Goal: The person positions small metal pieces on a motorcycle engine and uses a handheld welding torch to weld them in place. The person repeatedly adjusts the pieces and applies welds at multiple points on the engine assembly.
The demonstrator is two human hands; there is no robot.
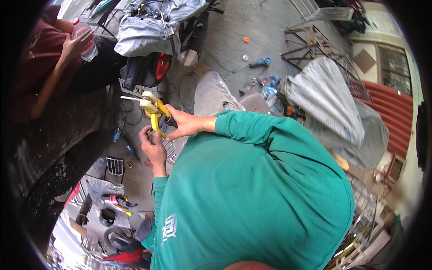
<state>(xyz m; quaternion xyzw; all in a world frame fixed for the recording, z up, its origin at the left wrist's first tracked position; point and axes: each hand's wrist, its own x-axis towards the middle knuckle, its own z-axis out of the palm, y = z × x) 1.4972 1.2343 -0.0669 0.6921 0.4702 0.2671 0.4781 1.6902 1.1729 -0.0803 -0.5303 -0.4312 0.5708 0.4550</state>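
Note:
Both my hands meet on a yellow and cream tool point(154, 109) with rounded jaw-like ends and curved yellow arms; its exact kind I cannot make out. A thin white rod point(130, 97) sticks out from its far end, toward the left. My right hand point(186, 123) is closed round the tool's near side, thumb and fingers on either side of it. Just below, my left hand point(154, 147) pinches the lower end of a yellow arm with its fingertips. Parts of the tool are hidden behind my fingers.
At the left a person in maroon point(45, 58) holds a plastic bottle point(87, 42). Ahead stands a motorcycle under a grey cover point(144, 36). A blue power tool point(261, 62) and an orange disc point(246, 40) lie on the floor. Grey sheeting point(326, 96) covers something at the right.

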